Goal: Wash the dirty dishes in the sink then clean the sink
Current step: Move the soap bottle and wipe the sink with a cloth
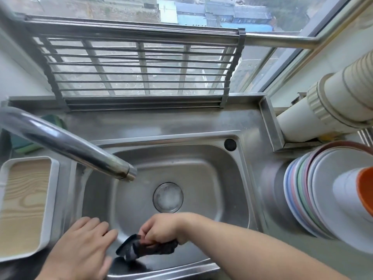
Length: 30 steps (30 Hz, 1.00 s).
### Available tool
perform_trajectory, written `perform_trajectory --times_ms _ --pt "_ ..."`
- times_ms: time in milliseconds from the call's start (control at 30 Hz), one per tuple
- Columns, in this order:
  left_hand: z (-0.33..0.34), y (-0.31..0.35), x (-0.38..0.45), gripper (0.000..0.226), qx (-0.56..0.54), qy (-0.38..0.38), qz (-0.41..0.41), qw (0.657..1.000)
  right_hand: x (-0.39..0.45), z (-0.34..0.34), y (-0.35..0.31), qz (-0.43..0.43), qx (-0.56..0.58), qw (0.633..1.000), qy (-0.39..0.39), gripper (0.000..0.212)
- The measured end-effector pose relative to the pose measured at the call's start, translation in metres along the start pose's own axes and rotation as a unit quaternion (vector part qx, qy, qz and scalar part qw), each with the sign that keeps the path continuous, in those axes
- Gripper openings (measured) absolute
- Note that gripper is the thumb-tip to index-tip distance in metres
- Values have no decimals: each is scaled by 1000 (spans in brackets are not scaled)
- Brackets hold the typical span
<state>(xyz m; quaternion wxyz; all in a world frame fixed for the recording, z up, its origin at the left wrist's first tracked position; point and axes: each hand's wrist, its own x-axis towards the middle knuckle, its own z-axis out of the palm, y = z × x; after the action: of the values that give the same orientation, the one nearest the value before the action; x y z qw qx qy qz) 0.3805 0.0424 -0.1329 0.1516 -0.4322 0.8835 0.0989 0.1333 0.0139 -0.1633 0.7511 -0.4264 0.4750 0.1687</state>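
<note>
Steel sink [222,164] fills the middle of the view, its round drain [168,197] near the centre of the basin. At about six o'clock, my right hand [163,227] curls its fingers around a dark cloth [149,248], which hangs low against the near wall of the basin. My left hand [80,245] sits at seven o'clock, fingers straight and relaxed, holding nothing; it lies over the near-left corner of the basin, just beside the cloth, and whether it touches the steel I cannot tell. A chrome tap [66,142] reaches in from nine o'clock, its spout ending above the left part of the basin. On the desk at eight o'clock lies a white tray with a wood-grain base [26,201]. At three o'clock a stack of pastel plates [300,201] rests on the desk, with an orange-lined cup [363,190] on top. A metal rack [141,71] leans against the window at twelve o'clock, and a pale pipe [333,98] crosses at two o'clock.
</note>
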Motion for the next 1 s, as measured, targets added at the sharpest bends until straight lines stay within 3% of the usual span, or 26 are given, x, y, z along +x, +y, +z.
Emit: perform_trajectory --times_ms 67,133,167,233,300,333,367,433,533,600,700,833,1000 --pt "0 1 -1 25 8 -2 -3 1000 -17 -28 -14 -12 -34 999 1 29" --pt "0 1 -2 25 9 -5 -6 1000 -35 -68 -19 -1 -211 976 46 22" --pt "0 1 -2 24 10 -6 -9 1000 -44 -85 -17 26 -330 942 59 26" --pt "0 3 -3 24 14 -7 -13 1000 -61 -112 0 116 -546 828 53 46" --pt "0 4 -4 24 17 -10 -14 1000 -70 -119 31 177 -676 713 61 42" --pt "0 4 -4 24 18 -12 -16 1000 -71 -113 48 188 -706 678 74 33" --pt "0 4 -4 24 20 -14 -17 1000 -68 -104 65 198 -710 671 84 30" --pt "-1 4 -4 24 23 -9 -18 1000 -57 -83 89 218 -672 702 90 32" --pt "0 4 -3 23 19 -3 -19 1000 -40 -55 96 232 -511 822 96 53" --pt "1 4 -3 23 18 -2 -20 1000 -26 -36 88 216 -420 875 109 66" --pt "6 1 -4 25 17 -11 -20 1000 -3 -1 58 116 -367 914 125 59" --pt "18 -2 -4 28 -1 -8 -33 999 21 29 18 -55 -231 969 76 15" --pt "13 0 -1 28 -23 16 -23 999 -6 -17 16 -13 -57 998 23 33"
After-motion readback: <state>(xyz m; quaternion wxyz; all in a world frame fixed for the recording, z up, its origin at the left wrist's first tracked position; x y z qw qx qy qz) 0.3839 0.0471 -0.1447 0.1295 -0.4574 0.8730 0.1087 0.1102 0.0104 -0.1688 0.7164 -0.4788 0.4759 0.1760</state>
